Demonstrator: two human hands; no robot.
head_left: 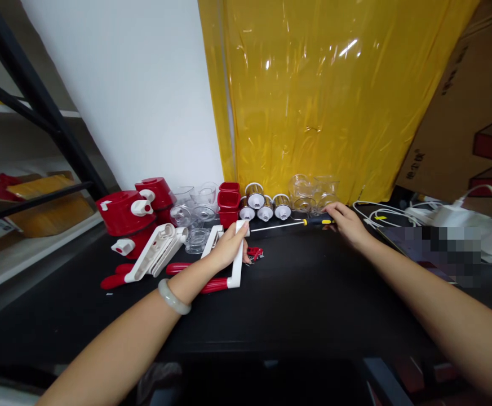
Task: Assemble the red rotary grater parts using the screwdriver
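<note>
My left hand [227, 248] is closed around a white crank handle [238, 262] with a red grip, holding it over the black table. Pinched in the fingers of my right hand [349, 225] is a screwdriver [313, 221] with a black and yellow handle. Its thin shaft points left and its tip meets the upper end of the crank handle, though exact contact is hard to see. A small red piece with metal bits [255, 254] lies just beside my left fingers. Another crank handle [212, 239] rests partly behind my left hand.
Red housings [121, 211] and more white crank handles [155, 251] stand left. Behind are clear plastic cups [203, 211], red hoppers [229, 200], several metal grater drums [255, 195] and more clear parts [302, 194]. White cables [381, 210] and a tablet-like device [415, 254] lie right.
</note>
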